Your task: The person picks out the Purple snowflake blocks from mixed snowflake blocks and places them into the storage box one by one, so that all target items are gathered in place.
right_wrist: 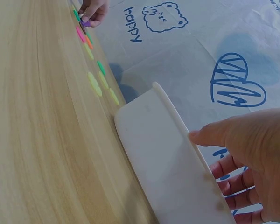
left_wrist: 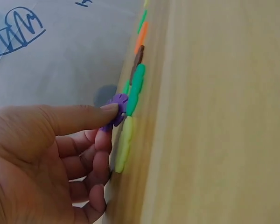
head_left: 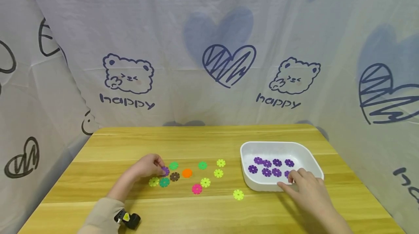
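My left hand [head_left: 146,166] pinches a purple snowflake disc [left_wrist: 119,108] between thumb and index finger, just above the table at the left. Close by it lie a yellow-green disc [head_left: 154,181], a teal disc [head_left: 164,182], a green disc [head_left: 174,165] and a brown disc [head_left: 175,176]. At the right, my right hand [head_left: 309,190] grips the near rim of a white plastic tray [right_wrist: 154,140], thumb on the outer side and fingers inside. Several purple discs [head_left: 276,172] lie flat in the tray; one is partly hidden by the fingers.
Across the middle of the wooden table [head_left: 183,216] lie an orange disc [head_left: 187,173], a pink disc [head_left: 197,189], another green disc [head_left: 202,165] and several yellow-green discs [head_left: 238,194]. A printed white cloth [head_left: 176,37] hangs behind the table.
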Demonstrator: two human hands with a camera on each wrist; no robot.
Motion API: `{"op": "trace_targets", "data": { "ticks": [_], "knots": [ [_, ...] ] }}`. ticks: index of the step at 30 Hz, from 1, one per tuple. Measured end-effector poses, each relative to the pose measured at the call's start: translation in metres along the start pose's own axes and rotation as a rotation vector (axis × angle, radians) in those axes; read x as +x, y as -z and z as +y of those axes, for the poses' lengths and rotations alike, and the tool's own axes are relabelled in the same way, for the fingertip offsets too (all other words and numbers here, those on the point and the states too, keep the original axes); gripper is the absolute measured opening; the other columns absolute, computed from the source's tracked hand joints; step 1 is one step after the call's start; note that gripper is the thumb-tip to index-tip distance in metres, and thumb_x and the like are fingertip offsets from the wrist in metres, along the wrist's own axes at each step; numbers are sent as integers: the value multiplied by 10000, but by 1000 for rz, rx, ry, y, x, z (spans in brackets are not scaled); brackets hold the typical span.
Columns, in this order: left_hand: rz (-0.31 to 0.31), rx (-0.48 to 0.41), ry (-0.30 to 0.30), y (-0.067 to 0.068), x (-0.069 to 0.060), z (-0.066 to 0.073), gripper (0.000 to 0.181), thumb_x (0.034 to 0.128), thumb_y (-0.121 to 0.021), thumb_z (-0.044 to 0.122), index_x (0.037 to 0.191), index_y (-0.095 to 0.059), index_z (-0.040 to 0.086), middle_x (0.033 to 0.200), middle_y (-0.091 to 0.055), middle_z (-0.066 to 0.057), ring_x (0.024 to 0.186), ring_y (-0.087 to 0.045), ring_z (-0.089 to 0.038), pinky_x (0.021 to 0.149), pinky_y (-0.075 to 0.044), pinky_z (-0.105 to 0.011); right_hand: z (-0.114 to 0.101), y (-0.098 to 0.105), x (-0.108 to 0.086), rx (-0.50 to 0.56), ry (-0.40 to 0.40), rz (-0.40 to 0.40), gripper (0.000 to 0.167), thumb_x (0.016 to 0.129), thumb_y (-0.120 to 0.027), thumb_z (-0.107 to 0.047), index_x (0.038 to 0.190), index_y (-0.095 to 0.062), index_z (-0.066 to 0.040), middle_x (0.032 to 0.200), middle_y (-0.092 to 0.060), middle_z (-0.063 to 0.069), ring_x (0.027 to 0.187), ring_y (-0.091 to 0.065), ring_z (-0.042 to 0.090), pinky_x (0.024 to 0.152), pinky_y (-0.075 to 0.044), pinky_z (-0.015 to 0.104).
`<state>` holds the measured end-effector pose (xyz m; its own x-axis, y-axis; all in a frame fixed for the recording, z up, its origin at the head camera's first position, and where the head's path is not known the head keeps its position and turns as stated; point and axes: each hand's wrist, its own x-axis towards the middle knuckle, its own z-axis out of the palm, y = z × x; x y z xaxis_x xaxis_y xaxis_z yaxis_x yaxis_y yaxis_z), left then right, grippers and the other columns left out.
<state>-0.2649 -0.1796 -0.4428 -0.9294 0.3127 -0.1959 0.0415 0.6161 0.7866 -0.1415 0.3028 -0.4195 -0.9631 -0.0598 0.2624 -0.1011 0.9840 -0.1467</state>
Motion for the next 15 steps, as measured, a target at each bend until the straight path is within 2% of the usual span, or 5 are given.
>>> {"op": "trace_targets", "data": {
  "ticks": [4, 7, 10, 15],
  "knots": [
    [-13, -29, -56, 5, 1, 2, 126, 833, -677, 7, 898, -577, -36, 837, -626, -95, 768, -586, -187, 703, -495, -305, 1, 0, 0, -2, 0, -3, 365, 859, -653, -542, 876, -624, -179, 833, -577, -35, 775, -528, 145, 725, -450, 479],
    [-8, -35, -96, 10, 2, 9, 126, 848, -677, 39, 908, -583, -21, 810, -592, -58, 768, -550, -183, 707, -486, -308, 1, 0, 0, -1, 5, 0, 373, 861, -647, -550, 880, -626, -178, 834, -578, -41, 771, -524, 138, 716, -450, 477],
    [-10, -60, -134, 16, 4, 23, 140, 862, -672, 67, 930, -581, -15, 801, -569, -39, 770, -533, -186, 703, -488, -304, 1, 0, 0, 0, 7, 4, 373, 862, -645, -551, 880, -625, -178, 832, -575, -41, 771, -523, 138, 716, -449, 477],
    [-16, -95, -190, 20, 6, 55, 162, 892, -666, 107, 965, -575, -6, 823, -563, -34, 794, -528, -188, 718, -482, -280, 1, 0, 0, -4, 2, 8, 356, 863, -650, -539, 870, -618, -184, 831, -573, -40, 779, -527, 146, 733, -450, 478]
  ]
}}
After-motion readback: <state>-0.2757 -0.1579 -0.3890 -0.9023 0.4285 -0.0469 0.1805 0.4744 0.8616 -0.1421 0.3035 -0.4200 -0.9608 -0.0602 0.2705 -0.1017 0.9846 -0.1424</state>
